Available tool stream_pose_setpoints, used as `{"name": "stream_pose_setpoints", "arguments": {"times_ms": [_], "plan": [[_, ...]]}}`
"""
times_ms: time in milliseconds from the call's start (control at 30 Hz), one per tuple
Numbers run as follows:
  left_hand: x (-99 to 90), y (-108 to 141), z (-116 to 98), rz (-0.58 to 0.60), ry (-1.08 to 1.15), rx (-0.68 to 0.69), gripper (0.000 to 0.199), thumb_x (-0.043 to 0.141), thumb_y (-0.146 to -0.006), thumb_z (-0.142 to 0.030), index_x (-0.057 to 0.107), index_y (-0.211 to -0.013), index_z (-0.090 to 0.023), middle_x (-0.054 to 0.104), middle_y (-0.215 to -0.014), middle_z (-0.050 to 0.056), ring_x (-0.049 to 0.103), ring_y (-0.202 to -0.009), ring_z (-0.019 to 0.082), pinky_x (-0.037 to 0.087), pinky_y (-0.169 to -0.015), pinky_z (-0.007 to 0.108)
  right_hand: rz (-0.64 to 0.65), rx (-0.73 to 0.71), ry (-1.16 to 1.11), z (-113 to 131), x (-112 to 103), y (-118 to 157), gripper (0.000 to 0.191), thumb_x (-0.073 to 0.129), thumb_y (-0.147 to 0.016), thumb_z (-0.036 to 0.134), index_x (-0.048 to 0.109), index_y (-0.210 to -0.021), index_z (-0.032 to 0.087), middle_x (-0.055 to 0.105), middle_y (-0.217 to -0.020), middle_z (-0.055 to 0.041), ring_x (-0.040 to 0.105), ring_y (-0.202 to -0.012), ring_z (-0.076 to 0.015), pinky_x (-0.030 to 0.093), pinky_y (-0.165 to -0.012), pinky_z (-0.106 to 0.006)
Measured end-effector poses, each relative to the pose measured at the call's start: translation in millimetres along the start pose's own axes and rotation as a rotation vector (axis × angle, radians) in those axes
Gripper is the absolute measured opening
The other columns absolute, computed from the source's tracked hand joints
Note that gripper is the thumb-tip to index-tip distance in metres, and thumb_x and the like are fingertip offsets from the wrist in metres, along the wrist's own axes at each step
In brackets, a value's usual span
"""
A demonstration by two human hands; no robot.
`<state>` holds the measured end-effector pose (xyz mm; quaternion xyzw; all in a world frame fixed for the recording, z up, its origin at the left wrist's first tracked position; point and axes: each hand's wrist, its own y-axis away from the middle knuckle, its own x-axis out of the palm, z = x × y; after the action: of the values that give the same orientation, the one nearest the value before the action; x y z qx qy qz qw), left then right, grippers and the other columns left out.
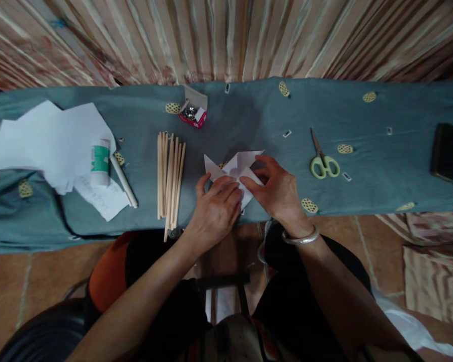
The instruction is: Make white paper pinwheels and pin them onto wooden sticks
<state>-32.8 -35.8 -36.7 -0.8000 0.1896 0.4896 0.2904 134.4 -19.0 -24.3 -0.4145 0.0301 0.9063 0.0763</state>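
Note:
A white folded paper pinwheel shape (242, 160) lies on the blue-green tablecloth (256, 115), its pointed flaps spread out. My left hand (216, 208) rests on its left and lower part, with the fingers bent together over the paper. From the right, my right hand (277, 188) pinches a flap near the middle between thumb and fingers; a silver bangle is on that wrist. Left of my hands lie several thin wooden sticks (169, 176). Behind them stands a small open red box (193, 113) with shiny metal pieces inside.
Green-handled scissors (324, 165) lie to the right, and a dark object (450, 153) at the far right. White papers (41, 143), a glue stick (100, 163) and a pale pen-like rod (124, 180) lie at left. A striped curtain (226, 40) hangs behind.

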Motion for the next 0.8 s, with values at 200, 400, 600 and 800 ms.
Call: {"name": "stream_pose_setpoints", "arguments": {"times_ms": [200,400,600,800], "plan": [[1.9,1.5,0.5,-0.022,0.017,-0.005,0.024,0.048,-0.095,-0.021,0.063,-0.113,-0.018,0.071,-0.116,0.008,0.056,-0.119,0.026,0.025,-0.111,0.055,-0.008,-0.007,0.024,3.3,5.6,1.5,0.059,0.069,-0.074,0.033,0.054,-0.129,0.016,0.076,-0.094,-0.0078,0.072,-0.084,-0.028,0.055,-0.077,-0.042],[2.9,2.3,1.0,-0.03,0.045,-0.005,0.026,0.046,-0.094,-0.02,0.062,-0.115,-0.015,0.07,-0.118,0.009,0.055,-0.12,0.026,0.023,-0.111,0.055,-0.027,-0.05,0.069,-0.8,9.8,2.4,0.058,0.066,-0.078,0.035,0.051,-0.13,0.016,0.075,-0.094,-0.0078,0.071,-0.082,-0.0274,0.056,-0.075,-0.041],[1.4,1.7,0.4,-0.002,0.039,-0.013,0.026,0.045,-0.094,-0.02,0.063,-0.114,-0.019,0.069,-0.118,0.008,0.054,-0.121,0.025,0.021,-0.113,0.055,-0.091,-0.152,0.179,-4.4,9.3,1.8,0.055,0.061,-0.086,0.041,0.047,-0.133,0.015,0.073,-0.096,-0.0102,0.068,-0.09,-0.0284,0.055,-0.08,-0.042],[0.6,1.6,0.3,0.002,0.028,-0.009,0.023,0.046,-0.094,-0.021,0.064,-0.109,-0.018,0.07,-0.117,0.007,0.055,-0.119,0.025,0.021,-0.113,0.055,-0.11,-0.551,0.237,-1.4,-4.6,13.6,0.031,0.04,-0.097,0.027,0.061,-0.119,0.022,0.049,-0.144,-0.0118,0.044,-0.133,-0.0289,0.042,-0.105,-0.05]]}}
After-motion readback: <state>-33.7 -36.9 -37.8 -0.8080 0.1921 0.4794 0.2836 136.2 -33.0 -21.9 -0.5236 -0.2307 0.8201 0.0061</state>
